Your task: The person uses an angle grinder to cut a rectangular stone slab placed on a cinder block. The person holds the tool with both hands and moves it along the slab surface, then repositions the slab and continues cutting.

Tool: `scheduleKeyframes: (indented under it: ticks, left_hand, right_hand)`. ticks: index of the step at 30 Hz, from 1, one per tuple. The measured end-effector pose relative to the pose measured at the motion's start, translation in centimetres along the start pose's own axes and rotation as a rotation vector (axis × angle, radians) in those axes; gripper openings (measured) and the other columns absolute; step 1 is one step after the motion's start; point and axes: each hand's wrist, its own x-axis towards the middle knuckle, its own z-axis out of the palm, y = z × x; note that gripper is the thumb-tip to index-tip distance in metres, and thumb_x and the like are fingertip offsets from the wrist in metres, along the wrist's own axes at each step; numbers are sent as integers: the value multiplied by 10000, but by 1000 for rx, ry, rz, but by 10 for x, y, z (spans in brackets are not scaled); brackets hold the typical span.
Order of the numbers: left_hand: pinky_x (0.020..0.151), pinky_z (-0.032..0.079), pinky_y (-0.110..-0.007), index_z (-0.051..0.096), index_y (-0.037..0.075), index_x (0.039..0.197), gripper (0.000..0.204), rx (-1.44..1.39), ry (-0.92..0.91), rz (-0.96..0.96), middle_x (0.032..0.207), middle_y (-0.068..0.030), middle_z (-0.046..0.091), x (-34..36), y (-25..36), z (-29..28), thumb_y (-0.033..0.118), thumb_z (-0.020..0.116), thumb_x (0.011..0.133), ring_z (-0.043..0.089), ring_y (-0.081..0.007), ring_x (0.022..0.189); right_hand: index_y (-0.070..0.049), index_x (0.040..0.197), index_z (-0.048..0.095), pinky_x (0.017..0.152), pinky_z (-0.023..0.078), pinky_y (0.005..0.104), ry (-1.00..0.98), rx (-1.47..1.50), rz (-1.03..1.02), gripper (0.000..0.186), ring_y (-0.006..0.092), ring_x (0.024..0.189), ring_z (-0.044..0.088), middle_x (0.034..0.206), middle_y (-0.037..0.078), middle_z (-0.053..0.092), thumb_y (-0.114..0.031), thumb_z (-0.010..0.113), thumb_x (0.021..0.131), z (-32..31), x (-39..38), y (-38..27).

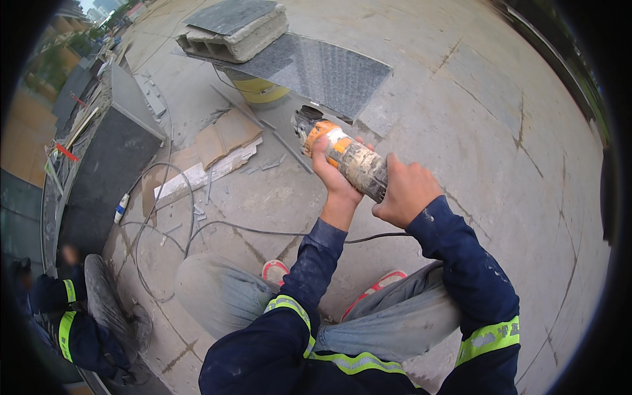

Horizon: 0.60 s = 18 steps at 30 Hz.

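Observation:
A dusty orange and grey angle grinder [361,166] is held up in front of me, its head tilted to the far left. My left hand [337,181] wraps around its body from below, just behind the orange collar. At the rear end, my right hand [411,194] grips the back of the housing. Beyond the grinder's head lies a dark speckled stone slab [352,72], apart from the tool. The slab rests on a yellow bucket [262,92], with a hollow concrete block [250,45] on top of it. The grinder's disc cannot be made out clearly.
A black power cord [263,232] loops over the concrete floor to a white-and-blue connector [122,208]. Cardboard [227,135] and stone offcuts lie left of the bucket. Dark panels [99,171] stand at the left. A co-worker [85,316] sits at the lower left.

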Motion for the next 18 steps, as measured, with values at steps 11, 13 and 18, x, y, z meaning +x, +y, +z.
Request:
scheduleKeyframes:
  ticks: [11, 13, 18]
  left_hand:
    - [648, 547, -471, 473, 142, 1090, 485, 13, 15, 3, 871, -117, 571, 0, 0, -2, 546, 508, 823, 620, -296, 738]
    - [647, 549, -470, 473, 145, 1092, 481, 0, 18, -1, 868, -116, 570, 0, 0, -1, 544, 510, 824, 621, -297, 739]
    - [644, 551, -456, 457, 132, 1110, 501, 5, -6, 8, 877, -122, 565, -2, 0, 0, 530, 531, 815, 621, -298, 750]
  right_hand:
    - [30, 958, 543, 699, 548, 472, -14, 4, 24, 475, 426, 735, 651, 731, 253, 637, -201, 717, 582, -1, 0, 0]
    - [29, 959, 543, 698, 548, 472, -17, -2, 20, 477, 426, 735, 651, 730, 251, 637, -203, 718, 580, -1, 1, 0]
    - [28, 959, 543, 697, 548, 473, -24, 2, 21, 479, 428, 737, 651, 726, 251, 636, -203, 718, 578, -3, 0, -1]
